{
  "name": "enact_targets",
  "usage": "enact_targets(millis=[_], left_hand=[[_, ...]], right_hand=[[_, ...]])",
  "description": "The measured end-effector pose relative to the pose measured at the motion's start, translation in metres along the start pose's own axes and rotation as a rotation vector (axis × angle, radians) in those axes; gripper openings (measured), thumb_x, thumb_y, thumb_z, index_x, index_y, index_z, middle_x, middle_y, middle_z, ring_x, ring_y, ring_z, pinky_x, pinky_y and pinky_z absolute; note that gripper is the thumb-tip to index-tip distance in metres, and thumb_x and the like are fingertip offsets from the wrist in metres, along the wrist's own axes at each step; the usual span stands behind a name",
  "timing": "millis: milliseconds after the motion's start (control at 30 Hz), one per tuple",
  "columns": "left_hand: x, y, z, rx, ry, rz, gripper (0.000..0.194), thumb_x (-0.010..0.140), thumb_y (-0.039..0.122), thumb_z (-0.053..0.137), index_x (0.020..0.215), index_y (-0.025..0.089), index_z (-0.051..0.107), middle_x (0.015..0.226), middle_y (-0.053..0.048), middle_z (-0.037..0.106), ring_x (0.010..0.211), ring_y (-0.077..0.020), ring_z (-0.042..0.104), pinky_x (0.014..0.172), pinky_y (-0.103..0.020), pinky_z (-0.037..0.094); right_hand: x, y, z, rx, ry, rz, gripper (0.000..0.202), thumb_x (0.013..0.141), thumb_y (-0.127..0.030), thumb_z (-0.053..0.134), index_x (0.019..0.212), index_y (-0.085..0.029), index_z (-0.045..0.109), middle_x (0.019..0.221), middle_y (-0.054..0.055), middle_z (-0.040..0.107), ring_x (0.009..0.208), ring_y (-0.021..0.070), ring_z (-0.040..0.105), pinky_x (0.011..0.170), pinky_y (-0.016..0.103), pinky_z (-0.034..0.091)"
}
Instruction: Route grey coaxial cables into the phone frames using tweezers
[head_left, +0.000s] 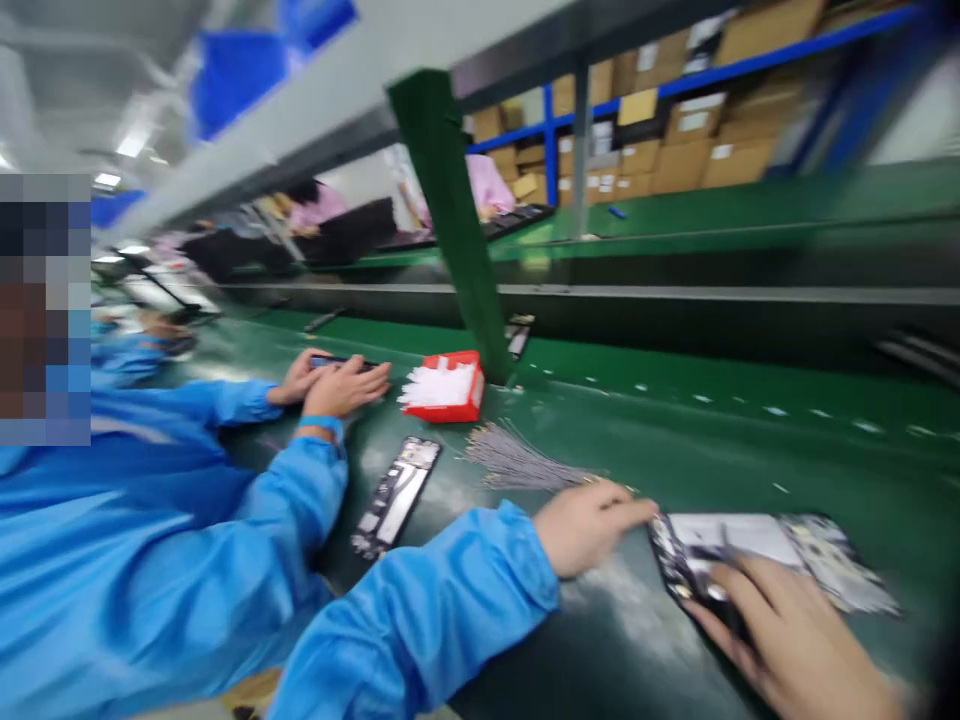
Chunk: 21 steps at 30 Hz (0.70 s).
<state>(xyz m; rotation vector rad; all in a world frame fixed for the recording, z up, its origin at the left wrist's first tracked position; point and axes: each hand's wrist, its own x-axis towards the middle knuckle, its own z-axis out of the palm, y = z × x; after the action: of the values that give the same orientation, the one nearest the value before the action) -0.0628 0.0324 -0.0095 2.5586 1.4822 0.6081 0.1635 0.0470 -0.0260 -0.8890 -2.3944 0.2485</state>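
My left hand (pixel 589 527), in a blue sleeve, has its fingers pinched together at the near-left corner of an opened phone (pixel 739 535). Whatever lies between those fingertips is too small to make out. My right hand (pixel 799 625) is over the phone's left part, closed around dark tweezers (pixel 731 600) whose tip points at the phone; motion blurs them. Circuit board and a pale, flat battery area show on the phone. Just beyond my left hand lies a bundle of thin grey cables (pixel 525 460) with gold-coloured ends.
Another opened phone (pixel 397 495) lies left of my arm. Behind it stands a red box (pixel 469 390) of white strips, beside a green post (pixel 457 220). A co-worker in blue (pixel 187 500) holds a phone (pixel 341 363) at left. Shelved cartons (pixel 682 150) fill the background.
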Motion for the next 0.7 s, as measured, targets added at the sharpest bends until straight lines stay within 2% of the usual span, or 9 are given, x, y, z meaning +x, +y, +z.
enact_targets(millis=[67, 133, 200, 333, 500, 700], left_hand=[[-0.003, 0.000, -0.004, -0.099, 0.031, -0.039, 0.028, 0.087, 0.019, 0.041, 0.114, 0.020, 0.050, 0.106, -0.005, 0.054, 0.095, -0.0129, 0.054, 0.083, -0.024, 0.049], [-0.002, 0.001, -0.006, -0.149, 0.029, -0.006, 0.019, 0.087, 0.020, 0.041, 0.097, 0.018, 0.058, 0.101, -0.005, 0.054, 0.091, -0.0126, 0.055, 0.080, -0.024, 0.049], [0.002, 0.007, -0.006, -0.147, 0.018, 0.021, 0.019, 0.088, 0.019, 0.040, 0.087, 0.018, 0.059, 0.094, -0.004, 0.054, 0.084, -0.0123, 0.055, 0.076, -0.023, 0.049], [0.010, 0.020, -0.002, -0.076, -0.009, 0.037, 0.019, 0.087, 0.019, 0.040, 0.083, 0.018, 0.058, 0.084, -0.003, 0.053, 0.075, -0.0118, 0.052, 0.068, -0.022, 0.046], [0.010, 0.023, 0.002, 0.056, 0.012, 0.082, 0.020, 0.086, 0.021, 0.041, 0.075, 0.017, 0.057, 0.073, -0.002, 0.052, 0.067, -0.0136, 0.047, 0.065, -0.025, 0.042], [0.008, 0.024, 0.000, 0.076, 0.027, 0.119, 0.022, 0.086, 0.021, 0.040, 0.072, 0.017, 0.056, 0.069, -0.002, 0.051, 0.066, -0.0145, 0.043, 0.062, -0.027, 0.038]], right_hand=[[-0.002, -0.012, -0.010, -0.117, -0.100, 0.065, 0.015, 0.078, -0.035, 0.055, 0.086, -0.023, 0.058, 0.078, 0.009, 0.059, 0.069, 0.0263, 0.057, 0.061, 0.042, 0.045], [0.006, -0.021, -0.017, -0.082, -0.145, 0.113, 0.014, 0.081, -0.030, 0.051, 0.089, -0.020, 0.058, 0.077, 0.008, 0.060, 0.070, 0.0245, 0.057, 0.062, 0.040, 0.045], [0.018, -0.025, -0.022, 0.075, -0.125, 0.186, 0.014, 0.084, -0.027, 0.047, 0.092, -0.020, 0.057, 0.081, 0.007, 0.062, 0.076, 0.0222, 0.059, 0.068, 0.037, 0.046], [0.034, -0.023, -0.026, 0.431, -0.069, 0.367, 0.016, 0.086, -0.028, 0.047, 0.095, -0.023, 0.060, 0.088, 0.004, 0.063, 0.080, 0.0170, 0.060, 0.071, 0.030, 0.047], [0.034, -0.019, -0.022, 0.540, -0.007, 0.343, 0.012, 0.085, -0.024, 0.047, 0.083, -0.021, 0.059, 0.084, 0.004, 0.054, 0.080, 0.0151, 0.055, 0.073, 0.030, 0.044], [0.028, -0.022, -0.019, 0.585, 0.013, 0.354, 0.008, 0.078, -0.014, 0.053, 0.081, -0.021, 0.053, 0.082, 0.002, 0.057, 0.078, 0.0146, 0.056, 0.070, 0.029, 0.045]])
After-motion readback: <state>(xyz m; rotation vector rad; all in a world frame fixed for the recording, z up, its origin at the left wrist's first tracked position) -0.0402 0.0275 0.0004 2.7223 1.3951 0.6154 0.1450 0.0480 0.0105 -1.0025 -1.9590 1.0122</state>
